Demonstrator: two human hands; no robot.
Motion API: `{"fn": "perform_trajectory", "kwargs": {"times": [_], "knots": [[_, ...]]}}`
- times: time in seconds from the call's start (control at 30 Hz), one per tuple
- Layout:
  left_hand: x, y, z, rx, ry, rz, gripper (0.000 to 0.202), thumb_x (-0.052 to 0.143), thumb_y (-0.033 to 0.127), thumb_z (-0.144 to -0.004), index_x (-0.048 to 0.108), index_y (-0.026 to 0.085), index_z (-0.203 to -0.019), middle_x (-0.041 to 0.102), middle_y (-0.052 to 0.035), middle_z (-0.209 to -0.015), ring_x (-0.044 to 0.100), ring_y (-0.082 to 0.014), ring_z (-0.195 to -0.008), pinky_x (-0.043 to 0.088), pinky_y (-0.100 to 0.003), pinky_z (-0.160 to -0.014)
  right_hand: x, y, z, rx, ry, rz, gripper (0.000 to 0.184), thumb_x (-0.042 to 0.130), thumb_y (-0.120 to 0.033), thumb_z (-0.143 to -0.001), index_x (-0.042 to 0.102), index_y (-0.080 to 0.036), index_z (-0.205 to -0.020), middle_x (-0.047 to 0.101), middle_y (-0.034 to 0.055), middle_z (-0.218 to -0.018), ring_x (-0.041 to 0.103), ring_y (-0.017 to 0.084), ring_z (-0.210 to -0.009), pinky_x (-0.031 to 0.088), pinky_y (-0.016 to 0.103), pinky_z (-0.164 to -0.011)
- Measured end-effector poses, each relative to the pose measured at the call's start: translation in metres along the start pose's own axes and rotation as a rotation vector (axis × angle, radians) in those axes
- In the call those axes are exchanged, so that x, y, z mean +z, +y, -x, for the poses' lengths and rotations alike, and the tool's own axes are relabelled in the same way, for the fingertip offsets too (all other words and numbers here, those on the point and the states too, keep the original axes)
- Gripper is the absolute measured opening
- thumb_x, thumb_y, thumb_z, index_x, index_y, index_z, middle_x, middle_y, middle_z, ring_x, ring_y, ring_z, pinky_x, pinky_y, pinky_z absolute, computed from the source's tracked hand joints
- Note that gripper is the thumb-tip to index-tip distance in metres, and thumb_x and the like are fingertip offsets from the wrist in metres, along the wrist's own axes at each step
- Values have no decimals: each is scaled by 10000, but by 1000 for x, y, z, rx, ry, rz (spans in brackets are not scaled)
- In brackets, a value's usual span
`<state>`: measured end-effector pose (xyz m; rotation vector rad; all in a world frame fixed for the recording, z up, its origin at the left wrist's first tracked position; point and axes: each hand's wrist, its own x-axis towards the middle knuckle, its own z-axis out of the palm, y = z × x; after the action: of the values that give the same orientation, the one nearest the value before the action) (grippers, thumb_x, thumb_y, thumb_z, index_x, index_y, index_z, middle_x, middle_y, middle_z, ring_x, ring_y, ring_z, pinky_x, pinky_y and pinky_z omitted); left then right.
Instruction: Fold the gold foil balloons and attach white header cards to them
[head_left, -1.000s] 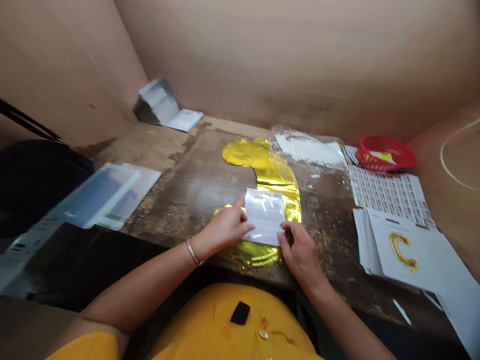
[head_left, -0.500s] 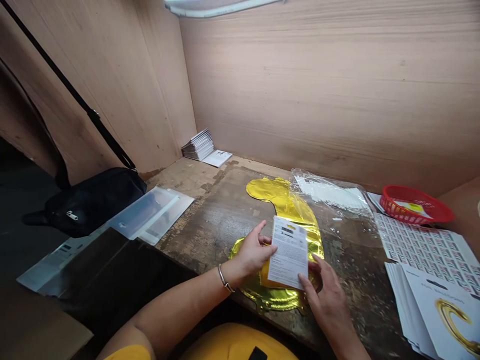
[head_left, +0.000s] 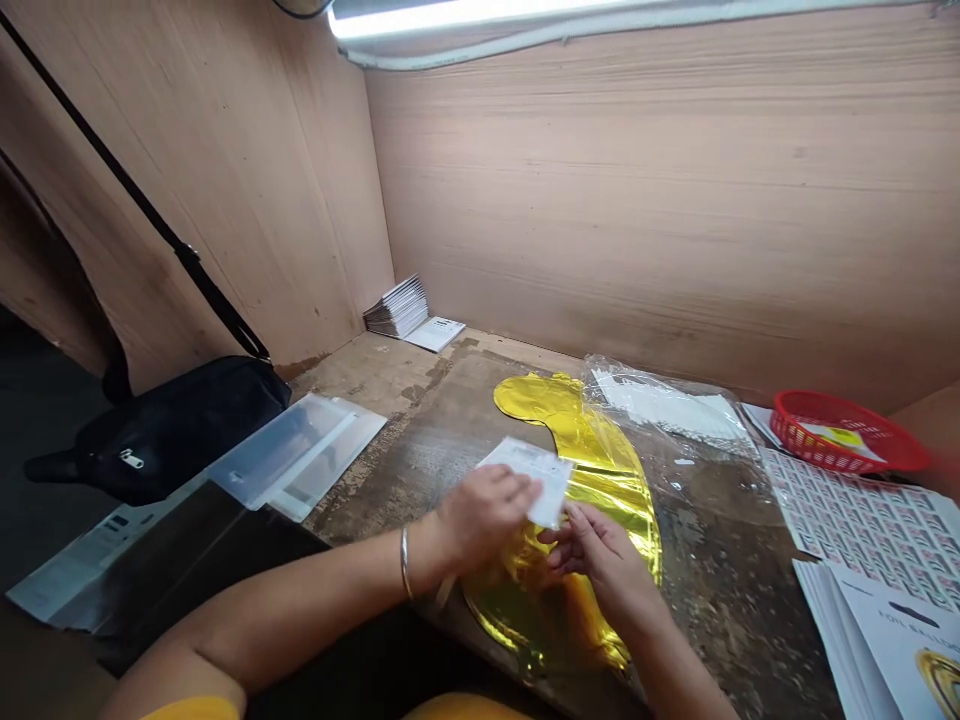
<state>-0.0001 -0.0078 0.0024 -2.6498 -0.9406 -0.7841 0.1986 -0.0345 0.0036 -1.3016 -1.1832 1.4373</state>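
A flat gold foil balloon (head_left: 581, 450) shaped like a letter lies on the worn wooden bench (head_left: 420, 440). My left hand (head_left: 484, 515) is closed on a small white printed leaflet (head_left: 536, 475), held tilted low over the balloon. My right hand (head_left: 600, 555) rests on the balloon just below the leaflet, fingers curled and pinching at the foil's edge near the leaflet's corner. A metal bangle sits on my left wrist.
A clear plastic bag with white strips (head_left: 667, 405) lies behind the balloon. A red basket (head_left: 847, 430), a label sheet (head_left: 870, 510) and white balloon cards (head_left: 892, 630) sit right. Clear sleeves (head_left: 300, 455), a black bag (head_left: 165, 425) and a leaflet stack (head_left: 401, 305) are left.
The leaflet has gone from upright, held by both hands, to tilted low in my left hand. My right hand has let go of it and moved onto the foil.
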Motion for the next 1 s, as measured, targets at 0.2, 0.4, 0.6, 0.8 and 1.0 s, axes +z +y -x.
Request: {"fn": "perform_trajectory", "kwargs": {"times": [0.2,0.4,0.6,0.8,1.0], "knots": [[-3,-174,-33,-679,-69,-1,460,353,196,-978,461,210,-1424,649,-100,-1244,607,-217,-1064,435,-339,-967,-14,35,-2,-242,111,427,422,511,-559,-879,709,-200,-976,732,81,-765,694,235,-669,577,348,-616],[28,-273,-62,-852,-156,-32,437,410,164,-913,573,224,-1314,530,-57,-1422,323,-291,-1393,110,-534,-1148,-10,31,-7,-333,-14,669,342,436,-424,-940,700,-211,-901,718,47,-740,681,204,-664,541,281,-606],[55,-306,-72,-980,-315,10,490,515,240,-844,559,208,-1331,434,-136,-1489,301,-424,-1382,218,-654,-1064,-18,35,-13,-308,-108,694,308,420,-377,-955,680,-213,-932,705,35,-768,675,173,-681,529,241,-621],[32,-253,-83,-905,-345,66,534,470,229,-866,476,29,-1361,422,-257,-1447,363,-407,-1342,282,-569,-1087,-12,34,-9,-364,-30,712,250,455,-317,-947,685,-219,-934,725,38,-824,686,177,-719,544,249,-649],[2,-55,-12,-257,-488,507,274,515,343,-930,629,208,-1138,638,-83,-1132,581,-227,-1068,473,-351,-946,-16,12,3,-527,221,945,205,487,-232,-926,689,-203,-944,710,82,-885,653,222,-854,533,351,-772]]}}
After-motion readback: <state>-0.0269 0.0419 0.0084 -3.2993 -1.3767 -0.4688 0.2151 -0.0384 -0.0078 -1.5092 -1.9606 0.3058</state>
